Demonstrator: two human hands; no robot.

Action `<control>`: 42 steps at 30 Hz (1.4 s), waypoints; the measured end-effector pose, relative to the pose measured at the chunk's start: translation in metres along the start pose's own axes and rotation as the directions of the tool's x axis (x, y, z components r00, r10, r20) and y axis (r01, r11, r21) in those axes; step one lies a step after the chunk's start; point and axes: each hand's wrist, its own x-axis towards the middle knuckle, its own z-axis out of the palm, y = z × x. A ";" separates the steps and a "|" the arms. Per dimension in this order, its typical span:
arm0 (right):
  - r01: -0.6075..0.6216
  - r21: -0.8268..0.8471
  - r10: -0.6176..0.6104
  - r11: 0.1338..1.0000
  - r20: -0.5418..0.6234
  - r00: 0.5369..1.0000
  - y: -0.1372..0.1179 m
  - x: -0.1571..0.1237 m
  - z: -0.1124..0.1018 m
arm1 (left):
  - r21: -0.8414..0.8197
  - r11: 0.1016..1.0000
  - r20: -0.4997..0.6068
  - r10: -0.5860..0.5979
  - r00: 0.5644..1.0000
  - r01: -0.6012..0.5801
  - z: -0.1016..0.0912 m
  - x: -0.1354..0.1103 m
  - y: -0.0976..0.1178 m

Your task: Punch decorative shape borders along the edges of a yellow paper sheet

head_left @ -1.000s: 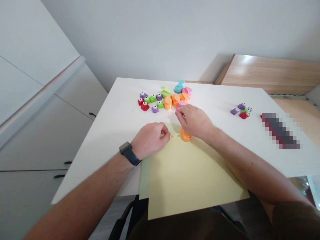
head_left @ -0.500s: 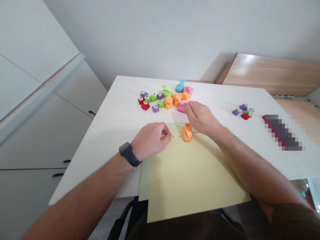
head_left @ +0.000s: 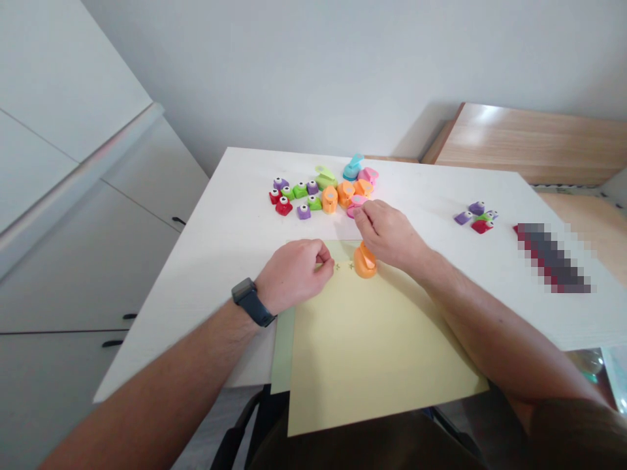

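"Which step?"
"Apparently punching star-like holes (head_left: 351, 266) along the far edge of the yellow sheet (head_left: 382, 352), using the orange punch (head_left: 364, 263) there."
"And hands?"
"Left hand (head_left: 300, 271): fingers pressed together, apparently pinching that far edge. Right hand (head_left: 390, 230): curled over the punch; cannot tell grip."
"Next?"
"Probably calls for pressing down."

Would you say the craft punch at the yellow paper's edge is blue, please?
No, that craft punch by the right hand is orange.

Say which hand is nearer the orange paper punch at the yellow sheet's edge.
Right: the right hand hides part of the orange paper punch; the left hand is apart, to its left.
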 end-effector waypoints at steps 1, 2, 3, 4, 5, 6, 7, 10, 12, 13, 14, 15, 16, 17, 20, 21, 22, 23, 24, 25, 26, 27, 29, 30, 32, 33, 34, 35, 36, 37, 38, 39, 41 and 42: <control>0.002 -0.006 -0.002 1.000 0.001 1.000 -0.001 0.000 0.000 | -0.003 1.000 0.000 0.001 1.000 -0.001 0.000 0.000 0.000; 0.003 -0.012 -0.003 1.000 0.003 1.000 -0.001 0.000 0.001 | -0.006 1.000 0.000 0.002 1.000 -0.002 0.000 0.000 0.000; 0.005 -0.018 -0.005 1.000 0.007 1.000 -0.002 0.000 0.001 | -0.007 1.000 -0.001 0.004 1.000 -0.004 0.000 0.000 0.000; 0.007 -0.025 -0.007 1.000 0.012 1.000 -0.003 0.000 0.002 | -0.007 1.000 -0.001 0.007 1.000 -0.007 0.000 0.000 0.000; 0.008 -0.034 -0.008 0.999 0.019 1.000 -0.003 0.000 0.003 | -0.006 1.000 -0.003 0.009 1.000 -0.009 0.000 0.000 0.000; 0.010 -0.045 -0.009 0.999 0.028 1.000 -0.004 0.000 0.003 | -0.004 1.000 -0.004 0.009 1.000 -0.009 0.001 0.001 0.000; 0.011 -0.058 -0.009 0.998 0.038 0.999 -0.005 0.000 0.004 | -0.003 1.000 -0.005 0.007 1.000 -0.007 0.001 0.001 -0.001; 0.014 -0.098 -0.008 0.995 0.061 0.998 -0.007 0.000 0.007 | -0.003 1.000 -0.001 -0.001 1.000 0.001 0.001 0.001 -0.001; 0.017 -0.121 -0.009 0.992 0.074 0.997 -0.008 0.000 0.009 | -0.007 1.000 0.000 -0.003 1.000 0.003 0.002 0.001 -0.001; 0.017 -0.133 -0.007 0.991 0.081 0.997 -0.008 0.000 0.010 | -0.011 1.000 0.000 -0.003 1.000 0.003 0.002 0.001 -0.001; 0.017 -0.144 -0.004 0.989 0.090 0.996 -0.009 0.000 0.011 | -0.013 1.000 0.000 -0.005 1.000 0.005 0.002 0.001 -0.001; 0.016 -0.152 -0.001 0.988 0.100 0.995 -0.009 0.001 0.012 | -0.016 1.000 0.000 -0.005 1.000 0.005 0.001 0.001 -0.001; 0.014 -0.158 0.003 0.987 0.111 0.994 -0.009 0.001 0.013 | -0.018 1.000 0.001 -0.006 1.000 0.006 0.001 0.001 -0.001; 0.011 -0.160 0.009 0.987 0.123 0.992 -0.009 0.001 0.014 | -0.019 1.000 0.002 -0.006 1.000 0.006 0.001 0.001 -0.001; -0.007 -0.155 0.033 0.988 0.169 0.985 -0.007 0.003 0.018 | -0.020 1.000 0.002 -0.004 1.000 0.004 0.001 0.001 -0.001; -0.013 -0.157 0.042 0.988 0.185 0.982 -0.006 0.004 0.019 | -0.018 1.000 0.001 -0.003 1.000 0.003 0.001 0.001 -0.001; -0.017 -0.160 0.049 0.987 0.198 0.979 -0.005 0.004 0.020 | -0.016 1.000 -0.001 -0.002 1.000 0.002 0.001 0.001 -0.001; -0.016 -0.166 0.051 0.986 0.209 0.977 -0.004 0.005 0.021 | -0.014 1.000 -0.001 -0.001 1.000 0.001 0.001 0.001 -0.001; -0.013 -0.173 0.051 0.985 0.217 0.975 -0.003 0.006 0.022 | -0.013 1.000 -0.002 0.000 1.000 0.000 0.001 0.001 -0.001; -0.009 -0.179 0.049 0.984 0.225 0.973 -0.003 0.006 0.023 | -0.012 1.000 -0.002 0.000 1.000 0.000 0.001 0.001 -0.002; -0.004 -0.185 0.047 0.983 0.232 0.972 -0.003 0.007 0.023 | -0.012 1.000 -0.002 0.001 1.000 -0.001 0.001 0.001 -0.002; 0.001 -0.193 0.047 0.981 0.240 0.970 -0.003 0.007 0.023 | -0.013 1.000 -0.001 0.001 1.000 -0.001 0.002 0.001 -0.002; 0.002 -0.213 0.053 0.977 0.256 0.965 -0.004 0.007 0.023 | -0.009 1.000 -0.001 0.001 1.000 -0.001 0.002 0.001 -0.002; 0.002 -0.222 0.058 0.975 0.264 0.963 -0.004 0.008 0.022 | -0.006 1.000 -0.002 0.001 1.000 -0.001 0.002 0.001 -0.002; 0.007 -0.237 0.060 0.972 0.277 0.959 -0.004 0.008 0.022 | 0.000 1.000 -0.002 0.005 1.000 -0.005 0.003 0.001 -0.002; 0.013 -0.242 0.058 0.970 0.284 0.957 -0.004 0.008 0.023 | 0.003 1.000 -0.003 0.007 1.000 -0.007 0.003 0.001 -0.002; 0.017 -0.249 0.057 0.968 0.289 0.956 -0.004 0.009 0.023 | 0.005 1.000 -0.002 0.008 1.000 -0.008 0.003 0.001 -0.002; 0.021 -0.259 0.058 0.966 0.295 0.954 -0.004 0.009 0.024 | 0.007 1.000 -0.001 0.010 1.000 -0.010 0.003 0.001 -0.003; 0.027 -0.270 0.059 0.962 0.303 0.951 -0.003 0.010 0.025 | 0.009 1.000 -0.001 0.011 1.000 -0.011 0.004 0.001 -0.003; 0.031 -0.281 0.060 0.959 0.310 0.949 -0.002 0.011 0.026 | 0.011 1.000 -0.001 0.013 1.000 -0.013 0.004 0.002 -0.003; 0.036 -0.289 0.059 0.957 0.316 0.947 -0.002 0.012 0.027 | 0.012 1.000 -0.002 0.015 1.000 -0.015 0.004 0.002 -0.003; 0.043 -0.293 0.055 0.955 0.320 0.946 -0.001 0.013 0.028 | 0.012 1.000 -0.003 0.018 1.000 -0.018 0.005 0.002 -0.003; 0.050 -0.291 0.047 0.956 0.319 0.947 0.001 0.014 0.030 | 0.013 1.000 -0.007 0.022 1.000 -0.022 0.005 0.002 -0.003; 0.042 -0.286 0.051 0.957 0.312 0.949 0.001 0.014 0.030 | 0.014 1.000 -0.007 0.023 1.000 -0.023 0.005 0.002 -0.003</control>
